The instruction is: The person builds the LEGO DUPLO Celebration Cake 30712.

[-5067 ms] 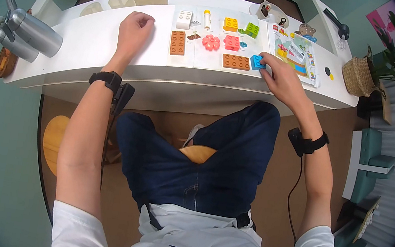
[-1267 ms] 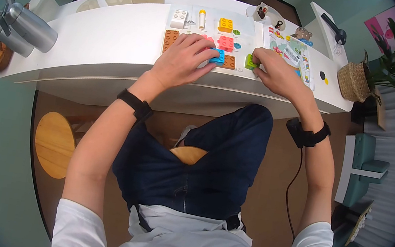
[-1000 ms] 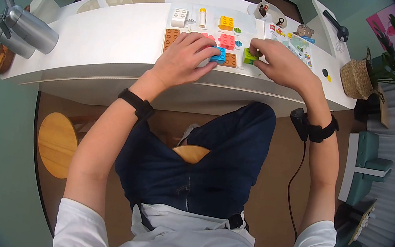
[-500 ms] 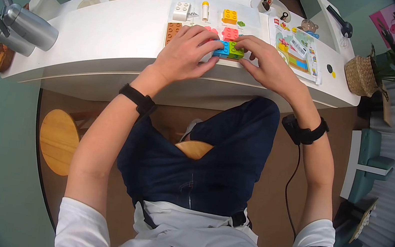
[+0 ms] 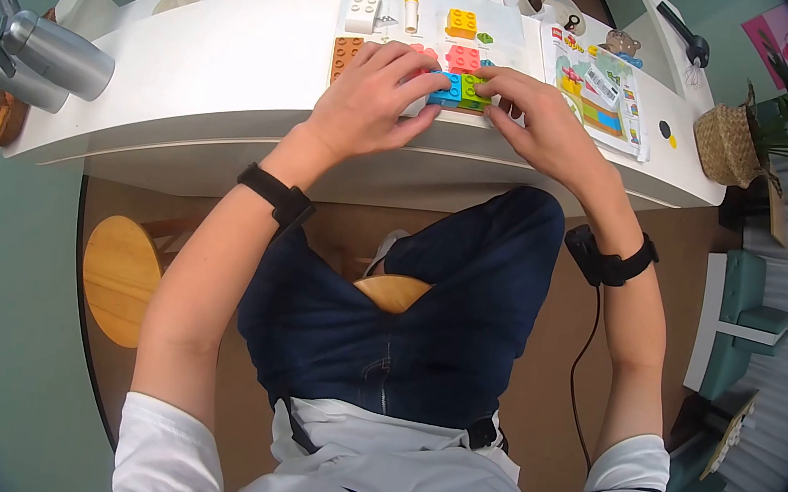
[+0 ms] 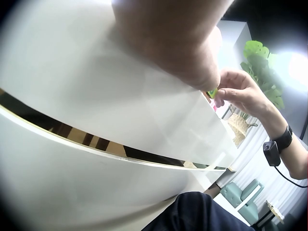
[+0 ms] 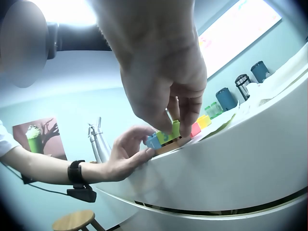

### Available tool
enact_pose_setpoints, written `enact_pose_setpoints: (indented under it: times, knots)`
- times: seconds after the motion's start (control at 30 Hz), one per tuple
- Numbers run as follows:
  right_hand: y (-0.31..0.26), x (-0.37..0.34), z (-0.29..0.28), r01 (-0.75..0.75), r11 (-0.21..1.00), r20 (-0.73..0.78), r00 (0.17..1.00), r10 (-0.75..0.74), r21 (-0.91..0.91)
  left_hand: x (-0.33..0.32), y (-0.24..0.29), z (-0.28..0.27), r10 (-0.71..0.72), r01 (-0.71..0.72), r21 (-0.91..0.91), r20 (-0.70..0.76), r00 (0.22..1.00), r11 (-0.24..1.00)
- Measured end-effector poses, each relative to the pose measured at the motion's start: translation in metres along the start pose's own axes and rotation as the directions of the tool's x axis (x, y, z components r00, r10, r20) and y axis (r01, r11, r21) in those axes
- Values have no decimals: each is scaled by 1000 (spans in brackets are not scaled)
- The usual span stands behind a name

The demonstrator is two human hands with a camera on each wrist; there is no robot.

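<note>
In the head view my left hand [image 5: 363,106] grips the blue brick [image 5: 445,91] from the left, fingertips at its top and thumb by its near side. Against its right side sits a green brick [image 5: 471,91], pinched between thumb and fingers of my right hand [image 5: 550,127]. From the right wrist view, a long brown brick [image 7: 169,147] lies under both the blue and green bricks. Just behind them is a pink brick [image 5: 465,59]. A pink flower piece [image 5: 428,53] shows partly behind my left fingers.
A second brown brick [image 5: 345,53], a white brick [image 5: 362,12], a yellow-capped white tube [image 5: 410,15] and a yellow brick [image 5: 462,23] lie on a printed sheet. A bagged booklet [image 5: 592,93] is to the right; metal canisters [image 5: 63,59] stand left.
My right hand first set down the blue brick, then brought the green brick leftward to beside it, atop the brown one. My left hand came from the bare table to the blue brick.
</note>
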State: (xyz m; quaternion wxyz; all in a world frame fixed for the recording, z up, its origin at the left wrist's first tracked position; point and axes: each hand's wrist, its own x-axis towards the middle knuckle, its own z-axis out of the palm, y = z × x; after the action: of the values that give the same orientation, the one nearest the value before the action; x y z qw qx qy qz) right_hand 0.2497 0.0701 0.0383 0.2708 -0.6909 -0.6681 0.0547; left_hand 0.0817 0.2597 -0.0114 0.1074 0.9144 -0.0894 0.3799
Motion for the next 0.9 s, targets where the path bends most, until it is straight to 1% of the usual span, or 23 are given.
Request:
enact_pose_setpoints:
  times: [0.07, 0.1, 0.17, 0.4, 0.47, 0.5, 0.57, 0.7, 0.77, 0.8, 0.87, 0.9]
  knots:
    - [-4, 3, -7, -49, 998, 71, 996, 46, 40, 0, 0, -1, -1, 2, 16, -4, 1000, 1000]
    - [-7, 5, -11, -50, 998, 66, 997, 47, 44, 0, 0, -1, 2, -2, 17, 1, 1000, 1000]
    - [-11, 7, -17, -127, 991, 146, 982, 121, 34, 1, 1, -2, -4, 4, 28, 2, 1000, 1000]
    - [-9, 10, -23, -144, 989, 213, 968, 135, 25, 0, 0, 0, -10, 10, 20, 14, 1000, 1000]
    - [-9, 12, -24, -185, 983, 235, 955, 179, 3, 0, 0, 0, -15, 15, 23, 19, 1000, 1000]
    - [-11, 14, -24, -187, 982, 235, 955, 180, 6, 1, 0, 0, -16, 15, 21, 22, 1000, 1000]
    - [-16, 15, -23, -170, 982, 202, 962, 184, -83, 1, 0, 0, -14, 14, 23, 20, 1000, 1000]
    - [-22, 11, -21, -181, 977, 198, 959, 200, -111, 2, 2, -2, -20, 19, 28, 26, 999, 999]
    - [-21, 6, -18, -149, 989, 152, 977, 149, -17, 3, 2, -2, -25, 24, 17, 33, 999, 1000]
    - [-22, 5, -16, -143, 990, 149, 978, 144, -21, 3, 2, -3, -23, 22, 22, 28, 999, 1000]
    - [-24, 1, -12, -146, 988, 105, 985, 140, 57, 1, 2, -2, -24, 24, 19, 26, 999, 1000]
    - [-23, -3, -8, -144, 988, 101, 985, 138, 55, 1, 2, -3, -21, 20, 21, 25, 999, 1000]
